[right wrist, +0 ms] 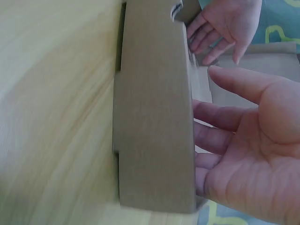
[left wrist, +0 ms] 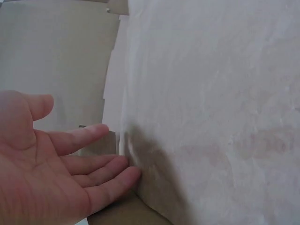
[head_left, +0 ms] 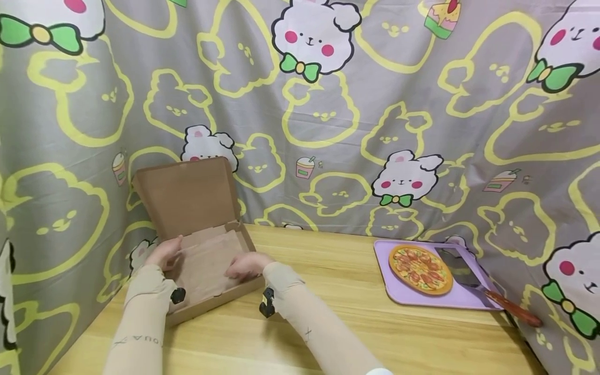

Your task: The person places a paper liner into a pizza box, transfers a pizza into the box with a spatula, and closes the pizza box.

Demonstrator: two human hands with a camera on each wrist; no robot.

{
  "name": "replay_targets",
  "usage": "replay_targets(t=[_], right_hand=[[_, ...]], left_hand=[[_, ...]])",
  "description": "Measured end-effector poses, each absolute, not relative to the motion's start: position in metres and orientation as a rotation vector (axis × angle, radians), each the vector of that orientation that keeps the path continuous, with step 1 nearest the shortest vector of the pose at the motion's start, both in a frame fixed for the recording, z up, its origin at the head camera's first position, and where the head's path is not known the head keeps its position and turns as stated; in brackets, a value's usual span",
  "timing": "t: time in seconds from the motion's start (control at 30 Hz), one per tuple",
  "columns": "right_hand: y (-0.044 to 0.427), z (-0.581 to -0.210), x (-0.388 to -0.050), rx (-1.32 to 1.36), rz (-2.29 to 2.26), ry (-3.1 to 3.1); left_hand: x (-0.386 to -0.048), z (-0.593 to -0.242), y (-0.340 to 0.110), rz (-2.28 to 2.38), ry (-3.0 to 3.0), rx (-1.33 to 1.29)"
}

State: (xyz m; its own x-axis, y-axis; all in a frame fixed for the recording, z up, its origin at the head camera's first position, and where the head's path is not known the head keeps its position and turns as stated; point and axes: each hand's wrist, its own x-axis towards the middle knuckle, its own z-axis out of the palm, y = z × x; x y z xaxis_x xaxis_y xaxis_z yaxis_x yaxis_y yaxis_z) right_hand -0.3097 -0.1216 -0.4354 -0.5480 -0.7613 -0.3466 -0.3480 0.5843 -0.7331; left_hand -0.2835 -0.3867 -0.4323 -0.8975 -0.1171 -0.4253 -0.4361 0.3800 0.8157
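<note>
An open cardboard pizza box (head_left: 215, 300) stands on the table at the left, its lid (head_left: 187, 195) tilted up behind it. A sheet of thin, translucent paper (head_left: 211, 263) lines the inside. At the box's left side is my left hand (head_left: 164, 252), palm turned inward. In the left wrist view its loosely extended fingers (left wrist: 110, 185) touch the paper's edge. My right hand (head_left: 247, 264) reaches inside at the right. The right wrist view shows its relaxed fingers (right wrist: 215, 138) behind the box wall (right wrist: 154, 117), fingertips partly hidden by it.
At the right, a purple tray (head_left: 398, 294) bears a round pizza (head_left: 420, 269). A pizza server (head_left: 513, 307) with a wooden handle lies across the tray's right side, its handle past the edge. A patterned grey curtain (head_left: 328, 198) surrounds the wooden table (head_left: 328, 312).
</note>
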Motion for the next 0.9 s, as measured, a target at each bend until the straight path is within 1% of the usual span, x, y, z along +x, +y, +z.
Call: replay_targets(t=[0.23,0.43,0.67,0.9], right_hand=[[-0.116,-0.432,-0.312,-0.846,-0.88,2.172],[-0.116,-0.425,-0.314,-0.796,-1.065,2.25],[-0.12,-0.414,-0.316,-0.799,-1.164,2.24],[-0.126,-0.415,-0.323,-0.834,-1.262,2.308]], left_hand=[[-0.281,-0.428,-0.387,1.495,2.387,-0.473],[-0.276,-0.412,-0.38,1.458,2.468,-0.461],[-0.262,-0.391,-0.37,1.51,2.464,-0.428],[-0.244,-0.382,-0.361,1.475,2.485,-0.356]])
